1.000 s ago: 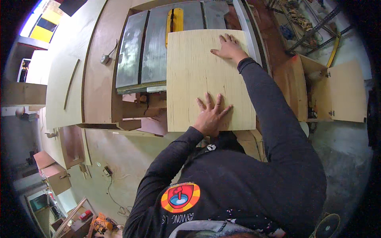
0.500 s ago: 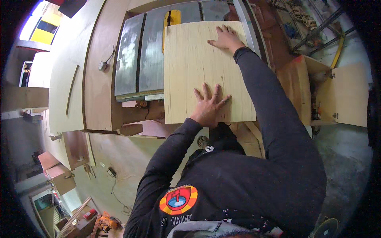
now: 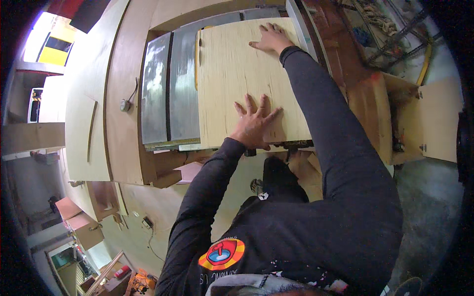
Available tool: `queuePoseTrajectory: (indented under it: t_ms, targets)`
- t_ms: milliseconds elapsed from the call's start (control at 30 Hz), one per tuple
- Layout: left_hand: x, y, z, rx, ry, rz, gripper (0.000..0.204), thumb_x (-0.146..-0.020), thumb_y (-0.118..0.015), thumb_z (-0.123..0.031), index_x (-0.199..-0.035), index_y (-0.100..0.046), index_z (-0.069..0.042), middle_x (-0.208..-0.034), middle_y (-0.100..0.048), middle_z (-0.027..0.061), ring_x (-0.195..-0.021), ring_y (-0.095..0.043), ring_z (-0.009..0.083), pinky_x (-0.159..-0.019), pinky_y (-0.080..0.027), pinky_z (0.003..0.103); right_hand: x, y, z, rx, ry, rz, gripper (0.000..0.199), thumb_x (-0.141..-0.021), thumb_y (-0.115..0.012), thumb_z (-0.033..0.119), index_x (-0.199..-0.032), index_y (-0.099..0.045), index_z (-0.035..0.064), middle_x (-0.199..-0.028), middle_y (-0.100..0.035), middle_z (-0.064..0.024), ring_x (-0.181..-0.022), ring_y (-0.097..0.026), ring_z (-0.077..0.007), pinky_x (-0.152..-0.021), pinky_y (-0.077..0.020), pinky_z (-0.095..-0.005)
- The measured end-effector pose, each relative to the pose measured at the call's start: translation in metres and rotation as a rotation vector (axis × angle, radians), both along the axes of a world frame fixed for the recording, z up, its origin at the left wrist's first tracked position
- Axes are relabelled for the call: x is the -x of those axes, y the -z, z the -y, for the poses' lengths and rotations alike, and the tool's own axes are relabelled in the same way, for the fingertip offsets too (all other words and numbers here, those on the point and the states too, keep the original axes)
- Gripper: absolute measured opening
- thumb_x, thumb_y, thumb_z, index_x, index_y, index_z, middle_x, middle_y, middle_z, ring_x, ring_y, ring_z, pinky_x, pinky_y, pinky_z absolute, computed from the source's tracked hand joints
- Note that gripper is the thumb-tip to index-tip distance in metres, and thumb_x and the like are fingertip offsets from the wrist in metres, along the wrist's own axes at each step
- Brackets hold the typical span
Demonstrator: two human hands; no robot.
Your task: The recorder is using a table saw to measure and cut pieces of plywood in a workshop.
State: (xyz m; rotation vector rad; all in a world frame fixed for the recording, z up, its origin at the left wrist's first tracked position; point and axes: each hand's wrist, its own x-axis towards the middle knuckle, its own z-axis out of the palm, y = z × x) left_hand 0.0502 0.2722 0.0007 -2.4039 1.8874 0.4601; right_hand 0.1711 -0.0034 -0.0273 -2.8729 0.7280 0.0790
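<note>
A pale rectangular plywood sheet (image 3: 247, 84) is pressed flat on the grey metal saw surface (image 3: 170, 89) by the left hand (image 3: 254, 126) and right hand (image 3: 271, 39), fingers spread and grasping nothing; steady, even pressure is called for.

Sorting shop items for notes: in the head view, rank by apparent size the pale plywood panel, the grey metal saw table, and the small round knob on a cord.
1. Pale plywood panel
2. Grey metal saw table, partly covered, so unsure
3. Small round knob on a cord
</note>
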Motion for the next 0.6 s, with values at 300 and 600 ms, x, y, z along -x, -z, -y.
queuePoseTrajectory:
  t_ms: [300, 600]
  targets:
    - [-0.015, 0.014, 0.015, 0.097, -0.020, -0.001, 0.110, -0.059, -0.080, -0.055, -0.151, -0.024, -0.033, -0.156, -0.009, 0.0290, -0.129, -0.016, 0.0692, -0.089, -0.015, 0.087, -0.023, 0.004, 0.028, -0.034, 0.010, 0.056, 0.099, -0.078, -0.058, 0.068, -0.151, -0.026, 0.0095, -0.157, -0.019, -0.0190, -0.144, -0.017, -0.0403, -0.117, -0.0168, -0.0501]
    - [-0.033, 0.008, 0.033, 0.024, -0.075, -0.056, 0.105, -0.058, -0.081, -0.050, -0.148, -0.032, -0.034, -0.155, -0.013, 0.0284, -0.128, -0.013, 0.0713, -0.084, -0.015, 0.089, -0.039, 0.008, 0.029, -0.067, -0.001, 0.080, 0.096, -0.080, -0.055, 0.068, -0.152, -0.025, 0.0107, -0.158, -0.017, -0.0141, -0.145, -0.014, -0.0376, -0.117, -0.0142, -0.0537]
